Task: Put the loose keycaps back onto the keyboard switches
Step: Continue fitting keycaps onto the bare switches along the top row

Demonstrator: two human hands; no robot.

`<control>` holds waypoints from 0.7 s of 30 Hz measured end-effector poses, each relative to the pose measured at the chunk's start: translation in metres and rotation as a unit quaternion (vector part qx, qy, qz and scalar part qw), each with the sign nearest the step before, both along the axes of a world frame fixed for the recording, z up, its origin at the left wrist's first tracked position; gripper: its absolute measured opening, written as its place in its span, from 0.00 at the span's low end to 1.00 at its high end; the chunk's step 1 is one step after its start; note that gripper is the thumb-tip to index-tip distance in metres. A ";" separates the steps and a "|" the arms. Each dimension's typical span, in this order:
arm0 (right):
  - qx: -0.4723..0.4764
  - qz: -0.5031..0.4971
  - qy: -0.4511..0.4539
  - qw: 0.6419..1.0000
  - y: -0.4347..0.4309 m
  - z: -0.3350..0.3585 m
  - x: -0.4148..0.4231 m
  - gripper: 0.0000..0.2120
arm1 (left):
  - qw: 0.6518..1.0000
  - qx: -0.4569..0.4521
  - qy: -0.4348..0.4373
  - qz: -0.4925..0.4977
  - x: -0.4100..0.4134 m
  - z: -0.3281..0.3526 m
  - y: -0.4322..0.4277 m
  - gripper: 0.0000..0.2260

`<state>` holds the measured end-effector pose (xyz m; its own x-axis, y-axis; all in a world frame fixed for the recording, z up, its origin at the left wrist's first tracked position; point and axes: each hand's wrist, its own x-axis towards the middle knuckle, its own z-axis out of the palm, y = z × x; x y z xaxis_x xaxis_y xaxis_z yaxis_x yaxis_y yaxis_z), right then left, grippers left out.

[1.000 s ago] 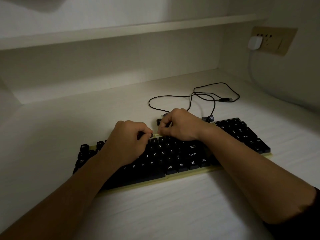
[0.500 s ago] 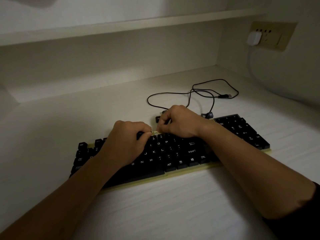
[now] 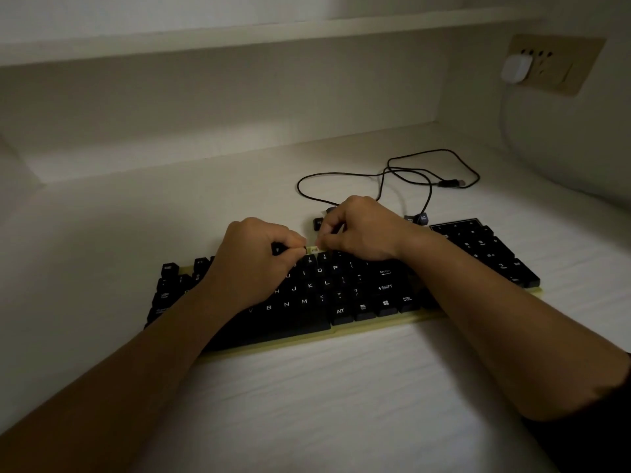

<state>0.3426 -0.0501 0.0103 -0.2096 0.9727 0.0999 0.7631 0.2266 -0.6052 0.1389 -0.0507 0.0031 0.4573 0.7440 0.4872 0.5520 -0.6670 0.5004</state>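
A black keyboard (image 3: 341, 312) on a yellowish base lies across the white desk. My left hand (image 3: 256, 261) is curled over its top row, finger and thumb pinched on a black keycap (image 3: 278, 249). Right beside it a bare pale switch (image 3: 312, 249) shows in the row. My right hand (image 3: 367, 230) is curled just right of that switch, fingertips pinched together; what they hold is hidden. Loose keycaps lie behind the keyboard: one (image 3: 318, 222) by my right fingers and two (image 3: 422, 218) near the number pad.
The keyboard's black cable (image 3: 386, 175) loops over the desk behind my hands, its plug lying free. A wall socket with a white charger (image 3: 515, 68) sits at the upper right. A shelf (image 3: 239, 32) runs above the desk's back wall.
Both hands stay at the same spot on the top row, fingers working slightly. The view has drifted a little.
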 end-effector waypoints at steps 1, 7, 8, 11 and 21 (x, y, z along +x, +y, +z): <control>-0.001 0.000 0.000 1.000 0.000 0.000 0.000 0.05 | 1.000 -0.001 0.003 -0.001 0.000 0.000 0.000 0.04; 0.002 -0.004 -0.006 1.000 -0.001 0.001 -0.001 0.06 | 0.999 0.020 0.025 -0.021 -0.002 -0.003 -0.001 0.04; 0.005 -0.004 -0.008 1.000 0.000 0.000 -0.001 0.06 | 0.999 0.023 0.026 -0.020 -0.003 -0.003 -0.001 0.04; 0.008 -0.006 -0.012 1.000 0.000 0.000 -0.002 0.06 | 0.999 0.020 0.030 -0.017 -0.003 -0.004 -0.002 0.08; -0.003 -0.013 -0.003 1.000 -0.001 0.000 -0.003 0.07 | 0.997 -0.005 0.071 0.017 0.002 0.008 -0.010 0.10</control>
